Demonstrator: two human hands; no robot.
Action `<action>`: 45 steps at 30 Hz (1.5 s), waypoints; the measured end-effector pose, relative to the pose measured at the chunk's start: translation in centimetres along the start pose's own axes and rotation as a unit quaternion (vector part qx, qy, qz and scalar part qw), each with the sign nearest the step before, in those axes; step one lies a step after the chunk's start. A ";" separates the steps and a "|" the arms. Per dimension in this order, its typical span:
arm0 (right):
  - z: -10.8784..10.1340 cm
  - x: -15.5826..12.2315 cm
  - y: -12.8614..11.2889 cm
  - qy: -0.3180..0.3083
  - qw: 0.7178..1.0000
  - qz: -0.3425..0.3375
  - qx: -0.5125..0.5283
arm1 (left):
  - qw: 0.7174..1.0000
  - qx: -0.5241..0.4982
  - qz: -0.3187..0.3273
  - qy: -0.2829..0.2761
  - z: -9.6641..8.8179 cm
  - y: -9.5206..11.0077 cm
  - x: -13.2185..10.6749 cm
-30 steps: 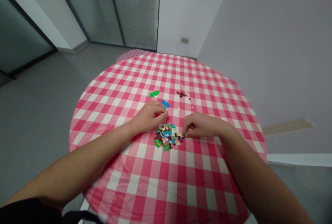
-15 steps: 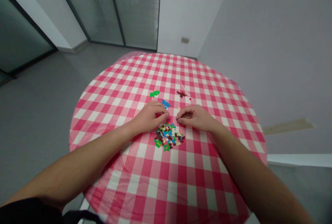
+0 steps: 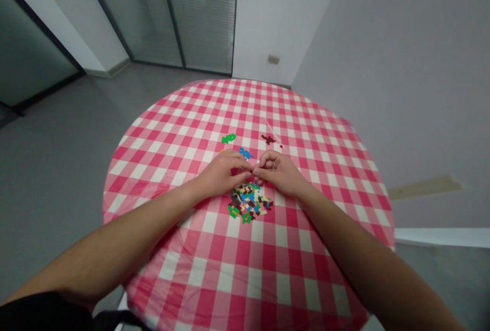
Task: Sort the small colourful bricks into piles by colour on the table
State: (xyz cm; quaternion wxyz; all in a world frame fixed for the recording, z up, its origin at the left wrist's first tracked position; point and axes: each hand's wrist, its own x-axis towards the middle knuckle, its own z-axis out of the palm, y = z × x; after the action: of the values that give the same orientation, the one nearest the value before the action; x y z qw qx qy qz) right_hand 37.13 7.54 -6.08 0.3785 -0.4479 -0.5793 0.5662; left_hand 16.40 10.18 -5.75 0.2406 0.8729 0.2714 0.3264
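Note:
My left hand (image 3: 222,172) is closed in a pinch, thumb and fingertips reaching to the right. Against its tips, my right hand (image 3: 278,170) pinches too. A tiny dark speck shows where the fingertips meet, too small to name. Just below the hands lies a mixed pile of small toy building bricks (image 3: 250,203) in brown, green, blue, white, cream and yellow. Beyond the fingers is a small group of blue bricks (image 3: 245,152). Farther off are green bricks (image 3: 228,138) on the left and dark brown bricks (image 3: 268,139) on the right.
One small red brick (image 3: 281,146) lies by itself right of the brown ones. The round table wears a red and white checked cloth (image 3: 275,259). A grey wall (image 3: 413,91) rises on the right, and glass panels (image 3: 199,19) stand behind.
My right hand has moved left, so its fingertips now meet those of my left hand. The left hand has barely moved. The brick groups look unchanged.

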 end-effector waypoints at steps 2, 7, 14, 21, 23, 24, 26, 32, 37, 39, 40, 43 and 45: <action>0.1 0.0 0.0 0.006 1.000 -0.011 -0.002 | 1.000 -0.001 -0.001 0.001 0.0 -0.1 0.0; 0.2 0.1 0.2 0.040 0.996 -0.070 -0.025 | 1.000 0.001 -0.007 0.014 0.1 -0.3 0.0; 0.5 -0.5 -0.5 0.041 0.977 -0.146 -0.152 | 1.000 0.006 -0.018 0.014 0.2 -0.4 0.0; 0.7 -0.6 -1.0 0.061 0.969 -0.146 -0.189 | 1.000 0.004 -0.021 0.006 0.2 -0.4 -0.1; 0.7 -0.5 -0.8 0.076 0.972 -0.142 -0.173 | 1.000 -0.004 -0.023 0.018 0.2 -0.3 -0.1; 0.7 -0.5 -0.7 0.083 0.973 -0.138 -0.163 | 0.999 -0.008 -0.024 0.026 0.2 -0.2 -0.1; 0.7 -0.4 -0.5 0.090 0.977 -0.130 -0.145 | 0.999 -0.014 -0.022 0.038 0.2 -0.2 -0.1; 0.8 -0.2 -0.2 0.072 0.984 -0.116 -0.112 | 0.999 -0.014 -0.012 0.041 0.1 -0.2 -0.1; 0.9 -0.1 -0.1 0.071 0.990 -0.099 -0.076 | 0.999 -0.010 -0.008 0.047 0.3 -0.4 -0.1; 0.9 -0.1 0.1 0.069 0.990 -0.099 -0.069 | 0.999 -0.006 -0.006 0.047 0.3 -0.5 -0.1; 0.9 -0.1 0.1 0.071 0.990 -0.103 -0.072 | 0.999 -0.003 -0.006 0.048 0.3 -0.6 -0.1; 1.0 -0.1 0.2 0.079 0.985 -0.118 -0.100 | 0.999 0.003 -0.002 0.050 0.3 -0.7 -0.1; 1.0 -0.1 0.0 0.086 0.980 -0.130 -0.125 | 0.999 0.005 0.004 0.052 0.3 -0.8 -0.1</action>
State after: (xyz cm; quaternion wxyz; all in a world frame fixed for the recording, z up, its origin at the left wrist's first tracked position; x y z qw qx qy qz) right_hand 36.23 7.10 -6.15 0.4379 -0.4596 -0.6643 0.3947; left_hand 16.32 10.62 -6.43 0.2204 0.8569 0.2816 0.3714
